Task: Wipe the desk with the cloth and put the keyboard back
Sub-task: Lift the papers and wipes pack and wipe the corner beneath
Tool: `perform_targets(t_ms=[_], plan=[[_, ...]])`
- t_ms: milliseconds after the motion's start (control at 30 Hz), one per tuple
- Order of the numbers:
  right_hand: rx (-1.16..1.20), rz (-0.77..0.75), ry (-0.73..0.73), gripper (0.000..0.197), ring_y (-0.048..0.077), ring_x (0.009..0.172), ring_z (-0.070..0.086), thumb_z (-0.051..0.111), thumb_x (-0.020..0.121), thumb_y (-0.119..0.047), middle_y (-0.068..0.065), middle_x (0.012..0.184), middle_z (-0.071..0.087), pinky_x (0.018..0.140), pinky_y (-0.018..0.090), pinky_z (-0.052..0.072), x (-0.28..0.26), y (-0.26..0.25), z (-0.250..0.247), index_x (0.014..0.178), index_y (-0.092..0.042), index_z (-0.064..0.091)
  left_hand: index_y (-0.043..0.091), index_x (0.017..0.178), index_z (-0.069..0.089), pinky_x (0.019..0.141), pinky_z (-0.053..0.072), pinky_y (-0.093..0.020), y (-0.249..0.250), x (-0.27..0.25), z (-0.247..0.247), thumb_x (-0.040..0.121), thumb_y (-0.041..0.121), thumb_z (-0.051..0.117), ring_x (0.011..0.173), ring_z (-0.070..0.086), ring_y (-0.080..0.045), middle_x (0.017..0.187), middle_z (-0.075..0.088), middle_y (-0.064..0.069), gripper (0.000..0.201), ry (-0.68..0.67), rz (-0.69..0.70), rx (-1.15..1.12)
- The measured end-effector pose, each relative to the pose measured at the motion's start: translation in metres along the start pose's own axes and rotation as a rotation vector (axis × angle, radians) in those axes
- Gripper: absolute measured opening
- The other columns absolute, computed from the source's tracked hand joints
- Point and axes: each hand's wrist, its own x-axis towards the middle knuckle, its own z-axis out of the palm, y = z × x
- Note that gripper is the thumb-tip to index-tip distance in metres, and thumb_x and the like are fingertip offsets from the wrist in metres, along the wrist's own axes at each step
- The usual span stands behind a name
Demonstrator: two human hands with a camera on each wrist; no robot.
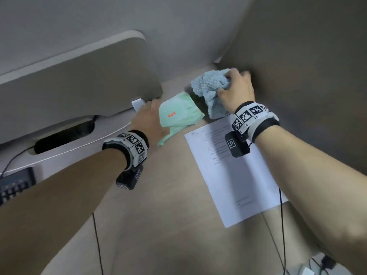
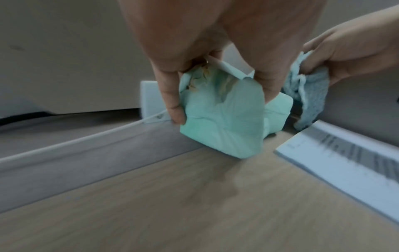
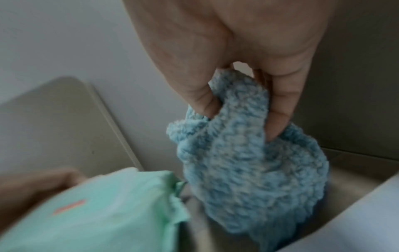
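My right hand grips a bunched, fluffy blue cloth at the far right corner of the wooden desk; the cloth hangs from thumb and fingers. My left hand holds a mint green soft tissue pack beside it, thumb and fingers pinching the pack just above the desk. A dark keyboard shows at the left edge, partly cut off.
A printed paper sheet lies on the desk right of centre. A grey monitor back and its light riser shelf fill the left. A small white block and white cable sit by the riser. Partition walls close the corner.
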Motion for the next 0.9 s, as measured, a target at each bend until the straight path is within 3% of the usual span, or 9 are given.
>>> perform_targets(t_ms=[100, 167, 233, 333, 433, 533, 667, 767, 900], plan=[[-0.153, -0.067, -0.172, 0.045, 0.037, 0.115, 0.052, 0.06, 0.082, -0.015, 0.012, 0.137, 0.04, 0.097, 0.036, 0.043, 0.006, -0.013, 0.029, 0.127, -0.021, 0.054, 0.015, 0.124, 0.041, 0.083, 0.044, -0.038, -0.038, -0.026, -0.006, 0.068, 0.026, 0.073, 0.106, 0.051, -0.03, 0.116, 0.052, -0.007, 0.065, -0.019, -0.063, 0.007], [-0.289, -0.143, -0.319, 0.044, 0.04, 0.122, 0.049, 0.058, 0.079, -0.015, 0.013, 0.143, 0.04, 0.099, 0.038, 0.044, 0.005, -0.025, 0.051, 0.123, -0.019, 0.055, 0.014, 0.122, 0.042, 0.081, 0.042, -0.036, -0.059, -0.04, -0.009, 0.068, 0.022, 0.074, 0.105, 0.051, -0.031, 0.116, 0.051, -0.009, 0.063, -0.01, -0.092, -0.013], [-0.363, -0.284, -0.433, 0.043, 0.041, 0.131, 0.039, 0.054, 0.078, -0.011, 0.013, 0.148, 0.037, 0.102, 0.041, 0.042, -0.007, -0.044, 0.077, 0.121, -0.015, 0.054, 0.013, 0.118, 0.042, 0.08, 0.042, -0.036, -0.077, -0.05, -0.011, 0.067, 0.017, 0.073, 0.103, 0.05, -0.032, 0.114, 0.05, -0.01, 0.06, 0.009, -0.122, -0.03], [-0.447, -0.494, -0.556, 0.06, 0.039, 0.143, 0.022, 0.053, 0.082, -0.011, 0.007, 0.158, 0.027, 0.112, 0.049, 0.032, -0.031, -0.059, 0.104, 0.141, -0.019, 0.044, 0.016, 0.116, 0.041, 0.083, 0.047, -0.041, -0.095, -0.058, -0.011, 0.066, 0.018, 0.073, 0.103, 0.049, -0.03, 0.115, 0.048, -0.007, 0.059, 0.011, -0.193, -0.053], [-0.528, -0.497, -0.503, 0.069, 0.036, 0.147, 0.013, 0.051, 0.086, -0.018, -0.001, 0.163, 0.014, 0.116, 0.057, 0.02, -0.024, -0.043, 0.102, 0.151, -0.029, 0.029, 0.014, 0.118, 0.041, 0.088, 0.047, -0.044, -0.108, -0.058, -0.013, 0.066, 0.022, 0.074, 0.107, 0.049, -0.032, 0.118, 0.045, -0.009, 0.062, 0.022, -0.229, -0.046], [-0.563, -0.288, -0.405, 0.072, 0.035, 0.148, 0.009, 0.048, 0.087, -0.017, -0.004, 0.165, 0.007, 0.117, 0.057, 0.019, 0.007, -0.01, 0.078, 0.153, -0.027, 0.021, 0.013, 0.12, 0.041, 0.086, 0.047, -0.041, -0.116, -0.057, -0.016, 0.067, 0.024, 0.075, 0.107, 0.05, -0.032, 0.121, 0.045, -0.011, 0.064, 0.03, -0.227, -0.039], [-0.527, -0.05, -0.348, 0.071, 0.04, 0.145, 0.014, 0.047, 0.08, -0.012, 0.003, 0.163, 0.011, 0.117, 0.054, 0.024, 0.035, -0.003, 0.061, 0.148, -0.021, 0.029, 0.013, 0.118, 0.042, 0.086, 0.048, -0.041, -0.115, -0.057, -0.014, 0.065, 0.023, 0.075, 0.105, 0.051, -0.032, 0.119, 0.047, -0.011, 0.063, 0.056, -0.214, -0.051], [-0.542, -0.179, -0.398, 0.071, 0.038, 0.146, 0.015, 0.043, 0.074, -0.02, 0.011, 0.16, 0.019, 0.119, 0.048, 0.017, 0.022, -0.032, 0.082, 0.145, -0.022, 0.036, 0.013, 0.121, 0.042, 0.09, 0.048, -0.043, -0.11, -0.056, -0.015, 0.067, 0.022, 0.074, 0.107, 0.05, -0.031, 0.121, 0.047, -0.011, 0.064, 0.045, -0.218, -0.061], [-0.557, -0.361, -0.47, 0.079, 0.036, 0.15, 0.002, 0.046, 0.08, -0.002, 0.0, 0.165, 0.005, 0.12, 0.052, 0.017, 0.004, -0.034, 0.099, 0.153, -0.024, 0.023, 0.013, 0.12, 0.043, 0.088, 0.049, -0.044, -0.102, -0.056, -0.015, 0.066, 0.022, 0.074, 0.104, 0.051, -0.032, 0.119, 0.048, -0.01, 0.064, 0.044, -0.19, -0.048]])
